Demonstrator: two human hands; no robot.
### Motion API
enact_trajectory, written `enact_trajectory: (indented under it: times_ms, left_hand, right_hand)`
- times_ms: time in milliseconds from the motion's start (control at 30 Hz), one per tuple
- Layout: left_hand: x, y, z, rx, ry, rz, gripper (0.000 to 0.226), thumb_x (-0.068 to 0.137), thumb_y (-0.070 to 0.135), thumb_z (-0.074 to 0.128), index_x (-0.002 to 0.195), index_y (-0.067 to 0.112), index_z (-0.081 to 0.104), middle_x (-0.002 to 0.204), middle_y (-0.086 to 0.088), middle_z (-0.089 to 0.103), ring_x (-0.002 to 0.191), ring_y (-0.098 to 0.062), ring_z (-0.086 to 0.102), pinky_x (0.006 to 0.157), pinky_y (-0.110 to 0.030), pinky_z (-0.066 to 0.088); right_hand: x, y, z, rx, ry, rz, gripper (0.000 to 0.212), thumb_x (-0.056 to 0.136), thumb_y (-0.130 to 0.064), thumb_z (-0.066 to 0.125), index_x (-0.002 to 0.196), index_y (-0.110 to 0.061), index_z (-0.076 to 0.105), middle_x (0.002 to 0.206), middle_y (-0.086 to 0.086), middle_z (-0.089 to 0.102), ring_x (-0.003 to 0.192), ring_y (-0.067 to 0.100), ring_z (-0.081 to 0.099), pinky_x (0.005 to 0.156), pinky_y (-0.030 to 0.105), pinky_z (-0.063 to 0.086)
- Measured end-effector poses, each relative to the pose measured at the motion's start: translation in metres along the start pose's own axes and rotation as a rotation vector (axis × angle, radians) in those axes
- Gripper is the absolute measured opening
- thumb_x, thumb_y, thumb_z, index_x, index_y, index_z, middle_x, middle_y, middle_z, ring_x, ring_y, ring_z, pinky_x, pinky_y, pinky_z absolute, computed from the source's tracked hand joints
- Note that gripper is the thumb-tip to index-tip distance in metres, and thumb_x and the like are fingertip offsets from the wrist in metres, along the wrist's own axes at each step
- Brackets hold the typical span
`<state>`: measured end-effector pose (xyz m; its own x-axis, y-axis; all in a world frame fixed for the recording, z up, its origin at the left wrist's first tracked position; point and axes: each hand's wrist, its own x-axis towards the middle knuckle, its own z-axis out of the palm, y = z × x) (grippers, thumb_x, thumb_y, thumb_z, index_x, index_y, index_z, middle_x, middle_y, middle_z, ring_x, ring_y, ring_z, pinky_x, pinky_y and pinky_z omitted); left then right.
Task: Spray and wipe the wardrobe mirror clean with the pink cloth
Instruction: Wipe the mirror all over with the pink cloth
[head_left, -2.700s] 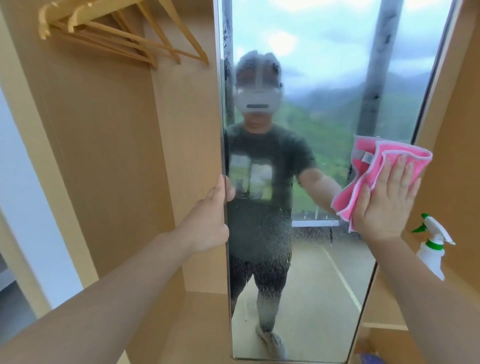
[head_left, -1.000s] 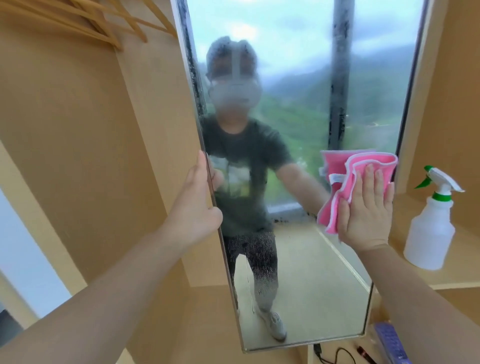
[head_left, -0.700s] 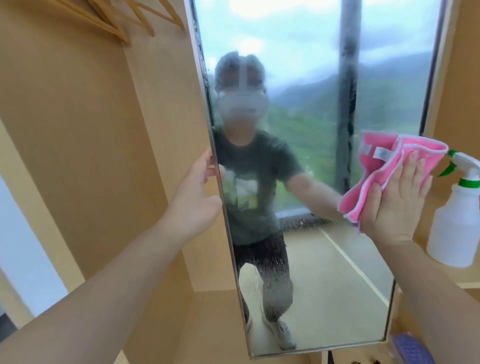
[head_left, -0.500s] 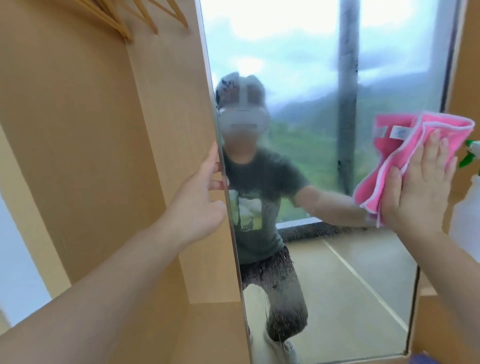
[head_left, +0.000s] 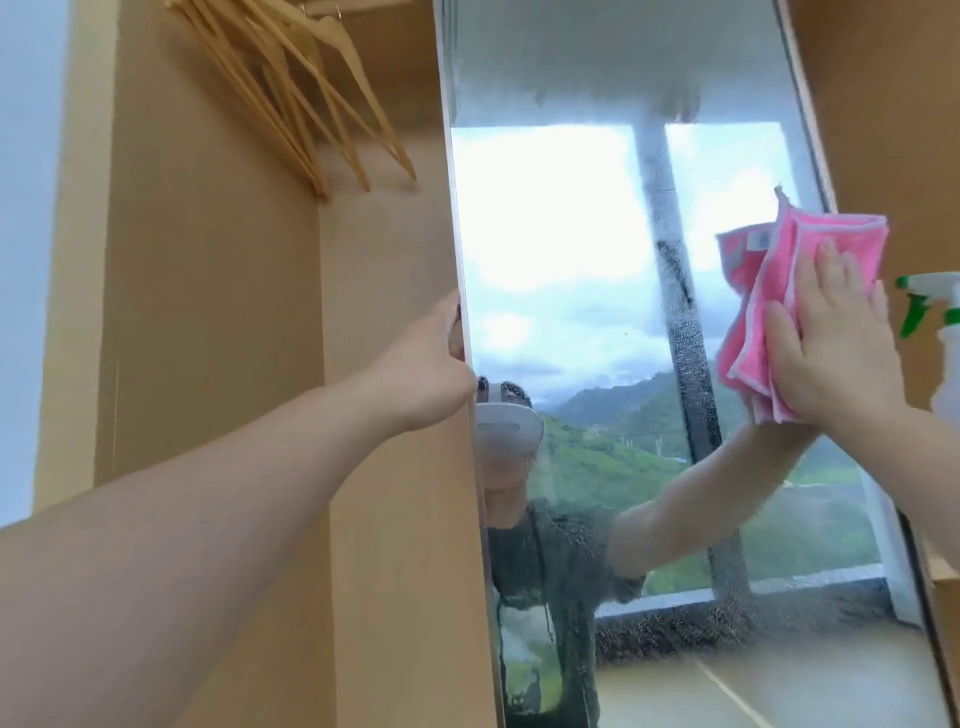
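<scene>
The tall wardrobe mirror (head_left: 571, 291) fills the middle of the head view, with spray droplets and haze across its lower half and along its top. My left hand (head_left: 426, 364) grips the mirror's left edge, fingers wrapped behind it. My right hand (head_left: 836, 348) presses the folded pink cloth (head_left: 763, 280) flat against the glass near the mirror's right edge. A white spray bottle with a green trigger (head_left: 935, 332) stands on a shelf at the far right, partly hidden behind my right hand.
Several wooden hangers (head_left: 306, 98) hang at the top left inside the open wardrobe compartment (head_left: 208, 312). Wood panels flank the mirror on both sides. The mirror reflects a person and a window.
My view has tilted upward. My right hand with the cloth has slid up along the mirror's right side. My left hand has shifted higher on the mirror's left edge.
</scene>
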<state>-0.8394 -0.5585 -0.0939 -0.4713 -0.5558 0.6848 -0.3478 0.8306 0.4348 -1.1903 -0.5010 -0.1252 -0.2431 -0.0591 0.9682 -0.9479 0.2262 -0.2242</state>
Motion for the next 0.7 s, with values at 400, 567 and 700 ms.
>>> enact_trajectory:
  times_ms: [400, 567, 700]
  left_hand:
    - [-0.001, 0.002, -0.001, -0.003, -0.017, -0.106, 0.089, 0.07, -0.001, 0.04, 0.148, 0.038, 0.022, 0.101, -0.006, 0.069, 0.095, -0.041, 0.067, 0.048, -0.025, 0.037]
    - [0.001, -0.001, 0.003, -0.022, 0.014, -0.025, 0.085, 0.071, 0.001, 0.044, 0.149, 0.031, 0.027, 0.129, 0.004, 0.059, 0.07, -0.032, 0.063, 0.055, -0.031, 0.051]
    - [0.0, -0.004, 0.008, -0.101, 0.081, 0.012, 0.052, 0.077, -0.009, 0.043, 0.122, 0.014, 0.055, 0.107, -0.007, 0.067, 0.079, -0.016, 0.062, 0.066, -0.023, 0.049]
  right_hand:
    - [-0.024, -0.14, 0.004, 0.059, -0.062, -0.159, 0.062, 0.096, -0.039, 0.016, 0.153, -0.016, 0.013, 0.16, 0.009, 0.01, 0.147, 0.029, 0.007, 0.119, 0.044, -0.001]
    - [-0.042, -0.21, 0.011, 0.106, -0.053, -0.298, 0.059, 0.097, -0.038, 0.02, 0.15, -0.013, 0.023, 0.158, 0.013, 0.019, 0.146, 0.032, 0.015, 0.119, 0.042, -0.001]
    - [-0.071, -0.219, 0.021, 0.113, -0.059, -0.381, 0.056, 0.097, -0.033, 0.028, 0.148, -0.01, 0.028, 0.156, 0.014, 0.023, 0.145, 0.032, 0.019, 0.118, 0.044, 0.004]
